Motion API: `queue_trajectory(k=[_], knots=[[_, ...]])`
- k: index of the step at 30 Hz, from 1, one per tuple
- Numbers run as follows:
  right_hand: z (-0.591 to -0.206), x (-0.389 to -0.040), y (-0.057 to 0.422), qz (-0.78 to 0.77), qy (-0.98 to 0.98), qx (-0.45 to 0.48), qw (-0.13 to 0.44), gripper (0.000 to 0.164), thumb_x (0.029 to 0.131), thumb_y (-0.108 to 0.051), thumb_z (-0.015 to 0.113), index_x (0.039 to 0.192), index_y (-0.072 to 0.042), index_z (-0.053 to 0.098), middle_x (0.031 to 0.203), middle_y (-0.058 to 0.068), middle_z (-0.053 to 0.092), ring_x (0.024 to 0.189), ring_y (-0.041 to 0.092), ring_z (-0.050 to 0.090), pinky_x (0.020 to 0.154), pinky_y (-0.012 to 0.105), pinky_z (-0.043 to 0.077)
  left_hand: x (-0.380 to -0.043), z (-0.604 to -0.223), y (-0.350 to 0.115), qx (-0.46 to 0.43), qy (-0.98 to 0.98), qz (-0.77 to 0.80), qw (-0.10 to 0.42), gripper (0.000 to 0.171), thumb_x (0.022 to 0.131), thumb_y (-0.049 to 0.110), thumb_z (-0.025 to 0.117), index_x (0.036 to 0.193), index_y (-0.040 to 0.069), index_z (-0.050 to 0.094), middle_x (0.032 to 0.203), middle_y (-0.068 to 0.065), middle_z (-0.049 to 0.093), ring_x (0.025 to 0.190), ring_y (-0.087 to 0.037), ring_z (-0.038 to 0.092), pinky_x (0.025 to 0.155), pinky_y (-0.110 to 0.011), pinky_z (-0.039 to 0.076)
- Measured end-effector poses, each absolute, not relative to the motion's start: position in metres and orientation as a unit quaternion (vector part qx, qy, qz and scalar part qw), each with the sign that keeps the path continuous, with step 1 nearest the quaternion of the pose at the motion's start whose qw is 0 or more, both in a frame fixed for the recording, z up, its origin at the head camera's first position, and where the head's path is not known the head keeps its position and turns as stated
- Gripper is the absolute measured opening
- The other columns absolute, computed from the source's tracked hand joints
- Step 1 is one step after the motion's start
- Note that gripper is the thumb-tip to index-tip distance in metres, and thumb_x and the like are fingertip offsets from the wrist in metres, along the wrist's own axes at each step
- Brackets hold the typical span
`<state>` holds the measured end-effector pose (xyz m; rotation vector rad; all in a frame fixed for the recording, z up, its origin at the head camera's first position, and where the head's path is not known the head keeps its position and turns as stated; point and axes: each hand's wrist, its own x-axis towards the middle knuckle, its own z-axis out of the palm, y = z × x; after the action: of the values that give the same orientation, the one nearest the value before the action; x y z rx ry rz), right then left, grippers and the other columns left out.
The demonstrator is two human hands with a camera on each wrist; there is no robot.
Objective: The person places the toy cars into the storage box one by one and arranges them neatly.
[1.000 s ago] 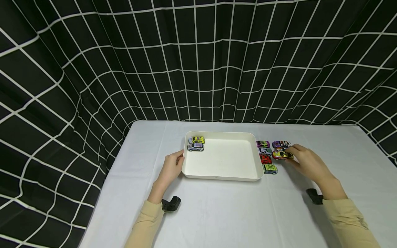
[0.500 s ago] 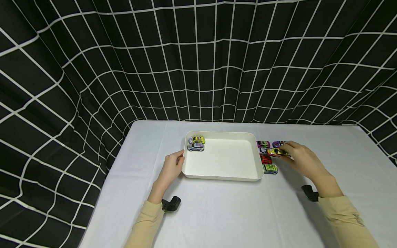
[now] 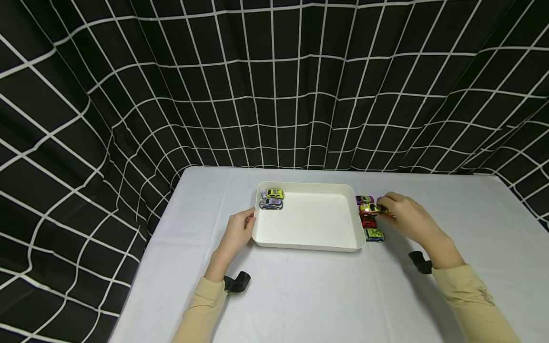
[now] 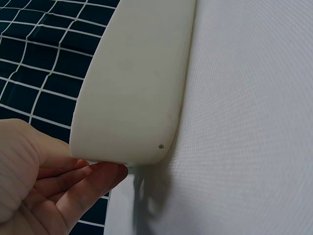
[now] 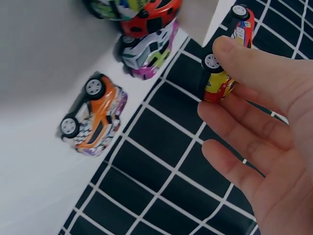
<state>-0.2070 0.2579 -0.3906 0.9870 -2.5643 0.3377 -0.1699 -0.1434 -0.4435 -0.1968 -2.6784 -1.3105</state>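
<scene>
In the head view my left hand (image 3: 239,233) is at the left end of a white tray (image 3: 317,246). Its fingertips touch the outside of the tray wall (image 4: 132,83) in the left wrist view. My right hand (image 3: 407,216) pinches a yellow and red toy car (image 3: 372,208) between thumb and fingers, raised over a row of toy cars beside the tray's right end. A yellow toy car (image 3: 272,193) and a silver toy car (image 3: 271,204) lie side by side in the tray's far left corner.
Right of the tray are a purple-green car (image 3: 365,199), a red-black car (image 3: 369,222) and a green car (image 3: 374,235). An orange toy car (image 5: 98,117), mostly hidden behind my right hand in the head view, lies apart. A black gridded curtain (image 3: 274,95) stands behind the white table (image 3: 300,295).
My right hand has lifted the yellow and red car and carried it leftward, now over the row beside the tray. My left hand and the tray have stayed put.
</scene>
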Motion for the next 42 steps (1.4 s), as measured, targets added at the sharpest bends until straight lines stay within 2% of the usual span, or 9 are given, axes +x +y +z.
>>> queue_trajectory(k=[10,20,33,42], knots=[[-0.384,-0.211,0.240,0.114,-0.918,0.348,0.154,0.027,0.065,0.001,0.080,0.088,0.003,0.066,0.083,0.010,0.061,0.071,0.021,0.059,0.061,0.036,0.051,-0.171,-0.444,-0.144,-0.067,-0.896,-0.433,0.079,0.031,0.089,-0.004,0.055,0.118,-0.014,0.055,0.098,-0.024,0.065,0.079,-0.021,0.063,0.060,-0.021,0.052],[-0.381,-0.215,0.222,0.116,-0.922,0.347,0.128,0.021,0.071,-0.004,0.079,0.087,0.002,0.067,0.080,0.007,0.061,0.068,0.020,0.058,0.058,0.034,0.050,-0.171,-0.444,-0.144,-0.066,-0.894,-0.436,0.077,0.031,0.089,-0.003,0.054,0.119,-0.014,0.055,0.100,-0.024,0.064,0.081,-0.021,0.064,0.062,-0.022,0.053],[-0.379,-0.224,0.198,0.109,-0.921,0.364,0.089,0.019,0.071,-0.001,0.077,0.086,0.001,0.066,0.078,0.006,0.059,0.065,0.017,0.055,0.057,0.031,0.048,-0.170,-0.444,-0.144,-0.062,-0.894,-0.437,0.075,0.032,0.090,-0.002,0.054,0.119,-0.014,0.054,0.101,-0.024,0.064,0.082,-0.022,0.064,0.062,-0.022,0.053],[-0.380,-0.231,0.181,0.084,-0.919,0.378,0.079,0.019,0.070,-0.005,0.079,0.082,-0.002,0.064,0.075,0.005,0.057,0.061,0.015,0.052,0.056,0.031,0.046,-0.170,-0.445,-0.144,-0.068,-0.894,-0.436,0.081,0.031,0.090,-0.003,0.054,0.118,-0.015,0.054,0.101,-0.024,0.065,0.082,-0.022,0.064,0.063,-0.023,0.053]])
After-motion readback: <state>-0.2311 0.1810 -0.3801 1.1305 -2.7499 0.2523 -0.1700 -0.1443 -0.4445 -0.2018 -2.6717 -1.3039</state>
